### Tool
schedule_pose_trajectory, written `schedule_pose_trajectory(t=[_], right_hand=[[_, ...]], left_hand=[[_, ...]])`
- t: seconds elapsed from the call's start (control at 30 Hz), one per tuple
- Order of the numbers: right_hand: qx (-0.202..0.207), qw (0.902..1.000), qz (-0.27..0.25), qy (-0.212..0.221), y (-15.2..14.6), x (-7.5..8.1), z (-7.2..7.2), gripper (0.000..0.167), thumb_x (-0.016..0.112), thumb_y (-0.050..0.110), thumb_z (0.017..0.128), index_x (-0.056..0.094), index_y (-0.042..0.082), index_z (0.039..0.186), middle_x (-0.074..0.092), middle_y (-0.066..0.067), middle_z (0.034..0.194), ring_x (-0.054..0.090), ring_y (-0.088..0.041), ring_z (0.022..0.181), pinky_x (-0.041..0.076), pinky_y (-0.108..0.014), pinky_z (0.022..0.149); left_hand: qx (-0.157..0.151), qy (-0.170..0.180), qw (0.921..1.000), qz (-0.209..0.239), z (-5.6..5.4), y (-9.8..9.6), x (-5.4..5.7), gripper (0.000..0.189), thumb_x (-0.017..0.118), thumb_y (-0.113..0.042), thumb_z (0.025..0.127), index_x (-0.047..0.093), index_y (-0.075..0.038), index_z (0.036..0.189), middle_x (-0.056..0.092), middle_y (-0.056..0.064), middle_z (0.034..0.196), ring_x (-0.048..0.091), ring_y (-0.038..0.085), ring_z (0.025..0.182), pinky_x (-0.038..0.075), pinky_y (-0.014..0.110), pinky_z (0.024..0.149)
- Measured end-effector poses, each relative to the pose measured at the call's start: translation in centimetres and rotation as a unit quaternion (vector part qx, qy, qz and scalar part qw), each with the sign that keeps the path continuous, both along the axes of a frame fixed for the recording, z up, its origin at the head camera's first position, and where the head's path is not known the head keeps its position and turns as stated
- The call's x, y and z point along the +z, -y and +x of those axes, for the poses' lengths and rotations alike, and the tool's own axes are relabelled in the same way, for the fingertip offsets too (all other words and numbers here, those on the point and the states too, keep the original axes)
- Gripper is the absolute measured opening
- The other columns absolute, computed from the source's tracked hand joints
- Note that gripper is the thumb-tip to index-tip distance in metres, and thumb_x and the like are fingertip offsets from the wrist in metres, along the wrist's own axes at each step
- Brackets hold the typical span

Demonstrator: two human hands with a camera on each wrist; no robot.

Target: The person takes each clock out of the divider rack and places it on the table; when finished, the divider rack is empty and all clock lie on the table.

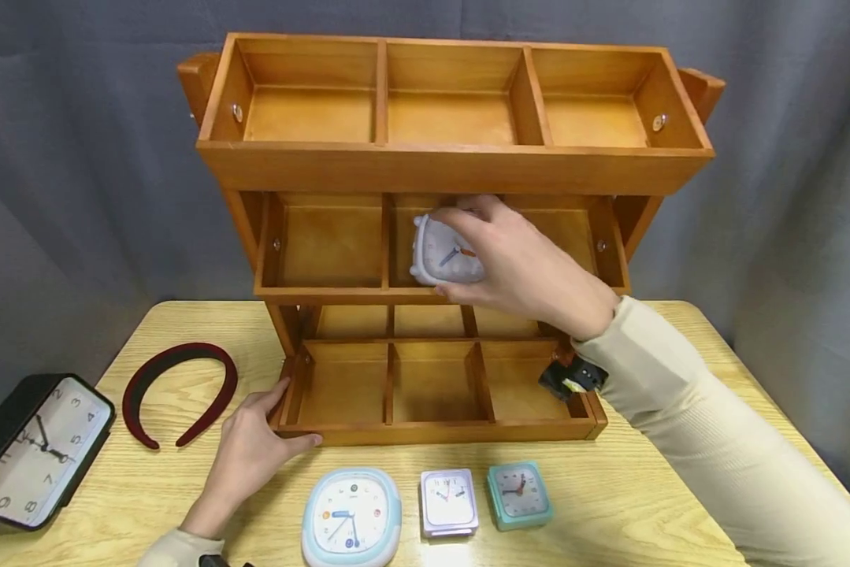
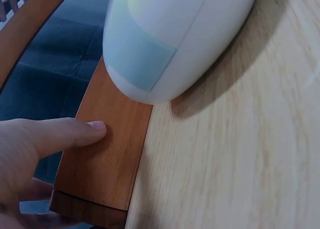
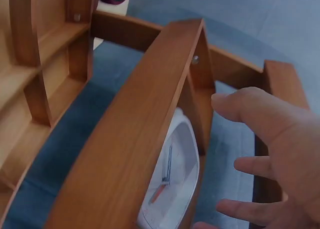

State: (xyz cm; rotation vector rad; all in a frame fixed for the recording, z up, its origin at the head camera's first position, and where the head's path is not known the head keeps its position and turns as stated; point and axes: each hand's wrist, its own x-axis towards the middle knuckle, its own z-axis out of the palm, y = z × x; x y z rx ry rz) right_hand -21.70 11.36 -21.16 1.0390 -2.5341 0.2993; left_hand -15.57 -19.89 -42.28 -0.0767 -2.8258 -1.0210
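Observation:
My right hand (image 1: 517, 252) is spread around a white alarm clock (image 1: 442, 253) in the middle compartment of the shelf's middle tier. In the right wrist view its fingers (image 3: 250, 109) stand spread and apart from the clock (image 3: 172, 179), which sits partly hidden behind the front board. My left hand (image 1: 250, 441) holds the front left corner of the wooden tiered shelf (image 1: 425, 433); its thumb (image 2: 85, 133) lies on the bottom tier's front board (image 2: 105, 174), other fingers behind the end. In front stand a light-blue round-cornered clock (image 1: 351, 516), a lilac clock (image 1: 449, 502) and a turquoise clock (image 1: 520, 494).
A large black-framed clock (image 1: 45, 449) lies at the table's left edge. Near it is a dark red headband (image 1: 222, 402). The top tier (image 1: 453, 169) overhangs the middle one. Grey cloth (image 1: 98, 157) hangs behind the table.

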Motion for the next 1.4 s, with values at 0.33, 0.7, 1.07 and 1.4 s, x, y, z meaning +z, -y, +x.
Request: schedule_pose_trajectory(t=[0.33,0.7,1.07,1.4], right_hand=[[-0.049,0.9953,0.068,0.049,2.3,0.4,-2.6,0.067,0.082,0.032,0.074,0.054,0.005,0.13,0.063,-0.014,0.108,0.063,-0.027,0.092,0.056,-0.038,0.076],[-0.171,0.96,0.17,0.142,5.4,1.4,-3.6,0.056,0.078,0.041,0.073,0.055,0.016,0.118,0.063,-0.006,0.104,0.061,-0.027,0.091,0.052,-0.059,0.077],[-0.136,0.983,0.088,0.086,4.5,0.7,-3.7,0.086,0.073,0.047,0.075,0.036,0.023,0.149,0.054,-0.009,0.131,0.058,-0.026,0.095,0.053,-0.048,0.066],[-0.08,0.9963,-0.03,-0.002,3.7,-1.1,-3.6,0.048,0.067,0.046,0.073,0.056,0.015,0.108,0.06,-0.001,0.082,0.06,-0.018,0.07,0.055,-0.041,0.064]], left_hand=[[0.001,0.007,1.0,-0.005,0.0,-0.1,0.3,0.096,0.09,-0.03,0.066,0.043,0.004,0.142,0.056,0.032,0.128,0.055,0.051,0.115,0.047,0.061,0.092],[0.009,0.02,0.9998,-0.003,0.2,-0.1,0.0,0.096,0.089,-0.03,0.067,0.042,0.003,0.143,0.052,0.032,0.132,0.054,0.053,0.116,0.047,0.062,0.092],[0.004,0.013,0.9999,-0.005,0.0,-0.3,0.3,0.095,0.089,-0.03,0.066,0.043,0.002,0.143,0.053,0.032,0.132,0.053,0.053,0.117,0.046,0.062,0.093],[0.008,0.017,0.9998,-0.001,0.1,-0.3,0.3,0.095,0.089,-0.031,0.066,0.043,0.001,0.143,0.052,0.032,0.133,0.053,0.053,0.117,0.045,0.062,0.093]])
